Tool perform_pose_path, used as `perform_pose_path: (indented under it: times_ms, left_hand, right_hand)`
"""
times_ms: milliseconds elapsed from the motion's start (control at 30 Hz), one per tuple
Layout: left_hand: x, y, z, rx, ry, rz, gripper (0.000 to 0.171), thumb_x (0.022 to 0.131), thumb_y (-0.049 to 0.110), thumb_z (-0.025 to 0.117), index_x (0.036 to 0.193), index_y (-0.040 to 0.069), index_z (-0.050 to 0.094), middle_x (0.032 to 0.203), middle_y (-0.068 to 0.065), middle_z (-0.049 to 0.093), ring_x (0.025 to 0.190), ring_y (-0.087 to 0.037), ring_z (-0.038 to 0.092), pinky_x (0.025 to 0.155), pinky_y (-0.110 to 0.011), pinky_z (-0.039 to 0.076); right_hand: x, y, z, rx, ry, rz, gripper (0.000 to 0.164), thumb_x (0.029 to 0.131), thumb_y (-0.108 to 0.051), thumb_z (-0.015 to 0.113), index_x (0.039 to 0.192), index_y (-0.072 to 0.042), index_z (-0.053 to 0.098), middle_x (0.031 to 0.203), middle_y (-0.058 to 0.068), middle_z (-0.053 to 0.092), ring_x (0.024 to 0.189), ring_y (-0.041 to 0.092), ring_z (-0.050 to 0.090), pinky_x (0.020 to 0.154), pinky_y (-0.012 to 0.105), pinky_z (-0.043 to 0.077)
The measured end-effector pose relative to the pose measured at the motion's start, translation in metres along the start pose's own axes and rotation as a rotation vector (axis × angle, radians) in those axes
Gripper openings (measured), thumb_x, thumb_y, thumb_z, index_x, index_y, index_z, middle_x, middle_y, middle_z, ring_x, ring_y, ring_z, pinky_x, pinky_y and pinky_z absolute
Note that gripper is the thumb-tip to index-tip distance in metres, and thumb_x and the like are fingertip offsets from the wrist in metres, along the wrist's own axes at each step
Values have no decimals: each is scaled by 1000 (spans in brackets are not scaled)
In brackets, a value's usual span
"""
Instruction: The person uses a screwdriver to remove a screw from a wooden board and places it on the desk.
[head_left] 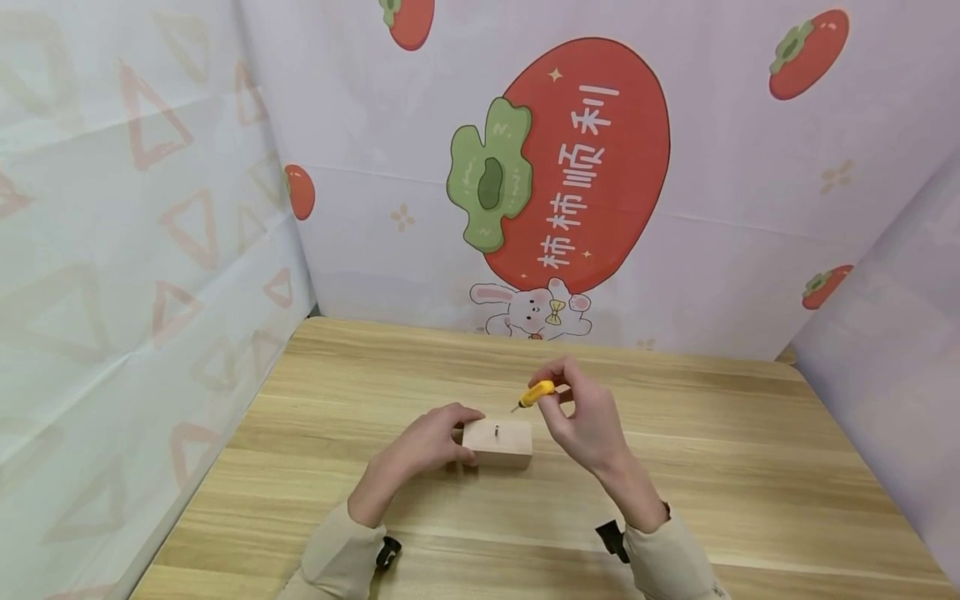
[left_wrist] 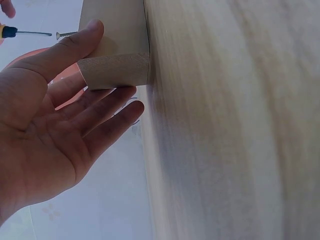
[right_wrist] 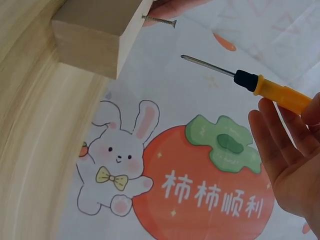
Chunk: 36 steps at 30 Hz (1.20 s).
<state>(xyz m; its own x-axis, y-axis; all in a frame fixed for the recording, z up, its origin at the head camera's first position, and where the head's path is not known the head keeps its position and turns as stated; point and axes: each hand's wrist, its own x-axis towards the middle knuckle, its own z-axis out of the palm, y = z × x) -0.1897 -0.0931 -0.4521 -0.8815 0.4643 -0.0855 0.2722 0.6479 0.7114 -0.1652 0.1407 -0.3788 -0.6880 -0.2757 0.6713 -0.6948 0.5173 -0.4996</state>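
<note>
A pale wooden block (head_left: 497, 446) lies on the wooden table, with a screw (right_wrist: 161, 21) standing part-way out of its top face. My left hand (head_left: 429, 439) grips the block's left end, thumb on the near side and fingers at the far side. In my right hand (head_left: 588, 421) a yellow-handled screwdriver (right_wrist: 282, 96) is pinched between thumb and fingers, its shaft slanting down to the left. The screwdriver's tip is apart from the screw head, just above and right of it in the head view. The left wrist view shows the same gap between tip and screw (left_wrist: 65, 35).
The wooden table (head_left: 720, 467) spreads around both hands. Behind it hangs a printed cloth (head_left: 375, 250) with persimmons and a rabbit, and another patterned cloth (head_left: 150, 250) stands along the left. Dark straps sit at both sleeves.
</note>
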Motion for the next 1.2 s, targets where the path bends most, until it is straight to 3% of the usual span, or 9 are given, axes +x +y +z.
perform_pose_path:
  times_ms: [233, 633, 800, 967, 1100, 1200]
  left_hand:
    - [-1, 2, -2, -1, -3, -5, 62, 75, 14, 86, 132, 7, 63, 120, -8, 66, 111, -24, 63, 96, -44, 51]
    - [1, 0, -3, 38, -11, 1, 63, 76, 17, 86, 134, 9, 62, 121, -6, 66, 108, -20, 62, 95, -42, 51]
    - [2, -1, -3, 85, -21, 27, 63, 77, 21, 85, 134, 10, 61, 122, -5, 66, 108, -18, 61, 96, -42, 50]
    - [0, 0, -3, 94, -12, 67, 63, 80, 30, 84, 135, 10, 61, 126, -4, 65, 110, -18, 62, 97, -41, 50]
    - [-1, 2, -2, 121, 25, 110, 52, 89, 38, 74, 134, 16, 62, 128, -1, 64, 117, -19, 61, 101, -42, 48]
    - [0, 4, -1, 157, 59, 148, 39, 95, 39, 65, 131, 21, 65, 124, 4, 65, 118, -17, 61, 101, -42, 49]
  right_hand:
    - [-13, 19, -14, -130, -12, -53, 25, 77, 11, 65, 95, -6, 61, 87, 2, 69, 71, 8, 64, 56, 18, 53]
    - [-44, 55, -31, -400, -73, -225, 29, 69, 7, 70, 92, -9, 62, 85, -1, 69, 64, 2, 55, 52, 16, 46]
    - [-57, 65, -35, -433, -94, -260, 28, 68, 5, 72, 89, -11, 61, 86, -2, 70, 64, 2, 57, 48, 15, 42]
    - [-70, 74, -36, -421, -137, -256, 18, 74, 1, 66, 87, -11, 60, 88, -2, 69, 67, 4, 58, 47, 15, 41]
    - [-78, 77, -35, -418, -181, -235, 17, 75, 1, 62, 88, -10, 62, 92, -2, 68, 71, 8, 59, 48, 15, 41]
    - [-83, 78, -35, -427, -219, -190, 24, 72, 3, 67, 90, -11, 60, 95, -2, 67, 72, 6, 56, 49, 15, 41]
